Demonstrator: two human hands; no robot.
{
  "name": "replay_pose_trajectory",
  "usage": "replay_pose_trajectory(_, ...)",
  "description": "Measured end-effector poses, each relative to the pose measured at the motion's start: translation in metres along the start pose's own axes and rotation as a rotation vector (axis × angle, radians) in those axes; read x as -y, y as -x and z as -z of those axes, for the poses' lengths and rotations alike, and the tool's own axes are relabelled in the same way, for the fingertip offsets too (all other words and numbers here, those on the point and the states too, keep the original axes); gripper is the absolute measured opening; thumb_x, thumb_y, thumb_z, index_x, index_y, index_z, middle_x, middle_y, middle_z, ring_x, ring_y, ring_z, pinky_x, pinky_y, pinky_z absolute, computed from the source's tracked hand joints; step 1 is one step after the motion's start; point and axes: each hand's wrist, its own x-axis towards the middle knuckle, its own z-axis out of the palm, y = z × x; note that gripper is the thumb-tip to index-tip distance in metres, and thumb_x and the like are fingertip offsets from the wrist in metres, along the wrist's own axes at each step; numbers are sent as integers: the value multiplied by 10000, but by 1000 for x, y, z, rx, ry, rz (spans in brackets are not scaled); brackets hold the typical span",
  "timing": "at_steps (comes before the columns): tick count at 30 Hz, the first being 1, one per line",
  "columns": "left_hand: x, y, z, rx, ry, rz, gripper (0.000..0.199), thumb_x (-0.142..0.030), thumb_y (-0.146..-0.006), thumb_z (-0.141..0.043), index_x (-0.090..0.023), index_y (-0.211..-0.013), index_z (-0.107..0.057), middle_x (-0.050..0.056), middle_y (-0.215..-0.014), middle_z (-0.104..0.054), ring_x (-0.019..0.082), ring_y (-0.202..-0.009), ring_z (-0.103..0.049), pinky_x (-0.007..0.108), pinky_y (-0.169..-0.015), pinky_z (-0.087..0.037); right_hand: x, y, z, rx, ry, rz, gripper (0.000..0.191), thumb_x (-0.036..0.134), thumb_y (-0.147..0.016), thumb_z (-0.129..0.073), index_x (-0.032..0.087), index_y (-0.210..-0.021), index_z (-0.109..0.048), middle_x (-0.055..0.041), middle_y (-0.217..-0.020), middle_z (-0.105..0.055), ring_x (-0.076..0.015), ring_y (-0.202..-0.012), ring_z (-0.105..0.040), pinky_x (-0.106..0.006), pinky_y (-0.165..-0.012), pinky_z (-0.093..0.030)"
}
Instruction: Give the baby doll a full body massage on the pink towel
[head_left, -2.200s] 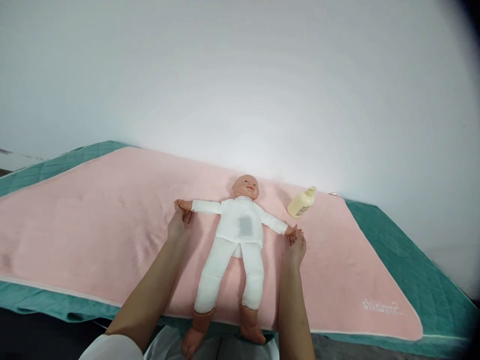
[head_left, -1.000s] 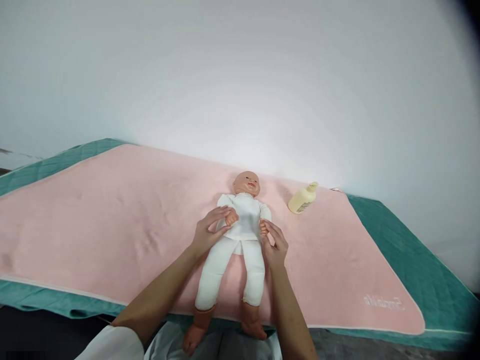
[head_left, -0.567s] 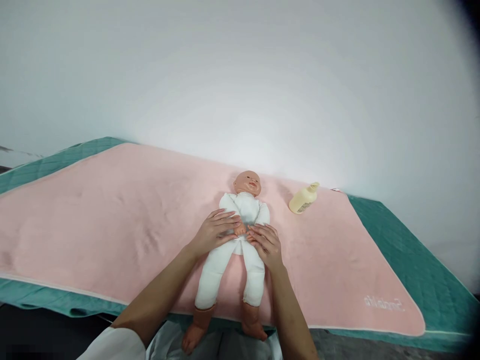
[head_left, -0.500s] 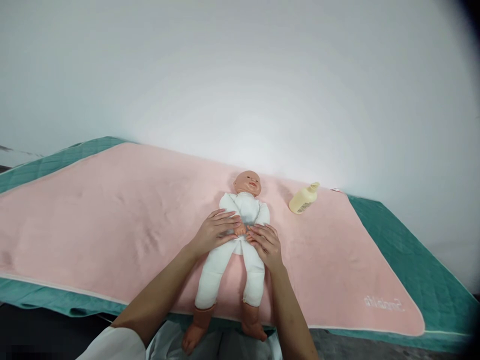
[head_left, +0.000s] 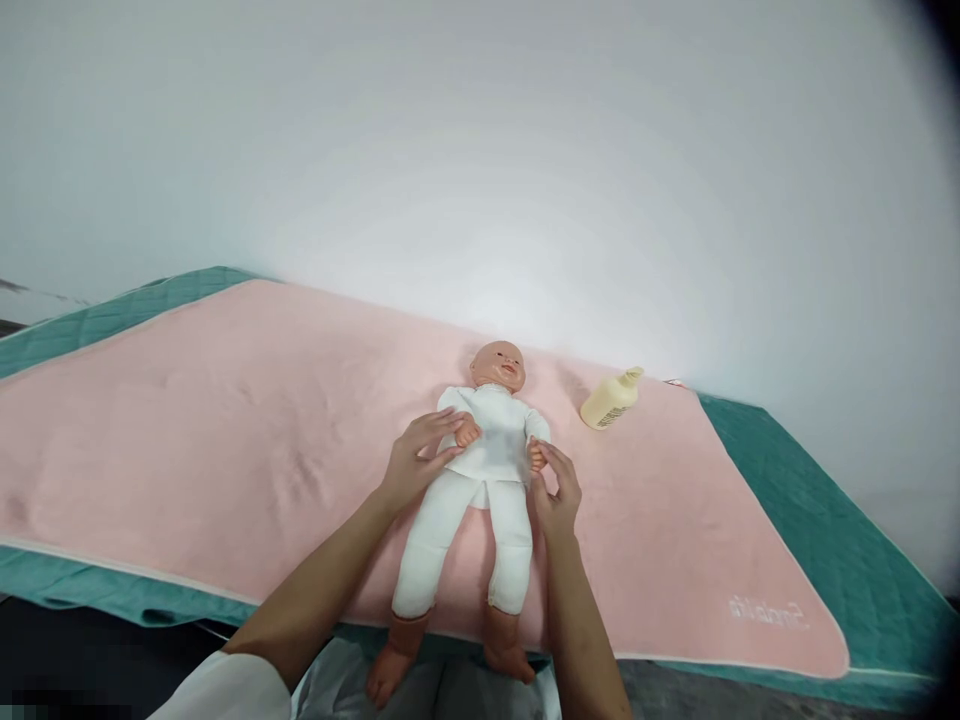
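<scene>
A baby doll (head_left: 495,440) in a white top and white trousers lies on its back, head toward the wall and bare feet hanging over the near edge. My left hand (head_left: 414,460) is closed round the doll's arm on the left, thumb below and fingers on top, by the doll's hand (head_left: 468,430). On the other side, my right hand (head_left: 561,490) grips the doll's other hand (head_left: 537,454) between thumb and fingers. Both doll arms are held out at the sides of its torso, leaving the chest and belly uncovered by hands.
A pale yellow bottle with a pump-like top (head_left: 609,402) lies tilted on the pink mat (head_left: 675,520), right of the doll's head. Beneath the mat is a green quilted cover (head_left: 810,490). A white wall (head_left: 480,160) rises directly behind.
My hands have moved apart, carrying the doll's hands from together over its belly out to either side. The doll's body and the bottle stay about where they were.
</scene>
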Motion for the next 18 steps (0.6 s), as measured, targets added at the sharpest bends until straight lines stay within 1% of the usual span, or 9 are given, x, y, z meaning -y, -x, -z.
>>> replay_pose_trajectory(2,-6,-1,3,-134,139,229,341,-380,-830,-712,-221,-1132,-717,81,-1226,-692,280,-1236,-590,462,-1073,-458,0,0,1,-106,-49,-185,345,301,-919,-572,207,-1251,-592,-126,-1220,-651,-233,-1145,-624,-456,-975,-522)
replay_pose_trajectory(4,-10,-5,6,-268,257,396,370,-404,-846,-690,-197,-1151,-713,90,-1237,-686,283,-1227,-594,450,-1083,-447,2,-3,3,-224,-108,-362,381,360,-929,-545,180,-1264,-568,-142,-1254,-631,-243,-1178,-611,-469,-1012,-496)
replay_pose_trajectory(7,-8,-14,14,-476,426,504,354,-426,-867,-665,-183,-1119,-721,92,-1241,-681,265,-1242,-580,424,-1099,-426,3,-9,5,-381,-175,-550,432,418,-931,-526,156,-1274,-548,-150,-1299,-608,-244,-1222,-589,-460,-1054,-466)
replay_pose_trajectory(10,6,-19,23,-684,617,665,310,-442,-866,-672,-209,-1065,-724,77,-1282,-650,230,-1235,-587,383,-1073,-453,-4,-12,9,-497,-209,-667,462,458,-915,-541,155,-1262,-553,-138,-1339,-586,-234,-1258,-564,-446,-1097,-431)
replay_pose_trajectory(12,19,-21,29,-779,742,802,264,-435,-878,-665,-240,-1051,-713,58,-1279,-643,197,-1185,-618,333,-1021,-496,-13,-11,12,-530,-278,-734,464,477,-905,-547,168,-1252,-549,-120,-1365,-573,-220,-1282,-547,-427,-1111,-425)
replay_pose_trajectory(14,30,-21,34,-857,857,917,203,-402,-910,-632,-244,-1017,-701,50,-1212,-663,164,-1089,-658,293,-952,-539,-23,-8,16,-556,-370,-815,448,486,-889,-561,179,-1216,-557,-101,-1373,-573,-207,-1287,-546,-404,-1108,-439)
replay_pose_trajectory(16,37,-22,37,-925,944,997,162,-348,-940,-592,-215,-952,-682,53,-1089,-685,140,-949,-684,285,-888,-571,-32,-7,19,-602,-457,-927,419,477,-872,-576,180,-1167,-575,-88,-1362,-586,-198,-1269,-564,-386,-1099,-457)
replay_pose_trajectory(18,41,-24,39,-970,977,1048,157,-289,-961,-549,-185,-902,-652,51,-977,-682,128,-838,-681,300,-848,-590,-36,-8,21,-677,-543,-1037,369,437,-848,-604,167,-1100,-592,-93,-1327,-610,-194,-1226,-599,-370,-1082,-481)
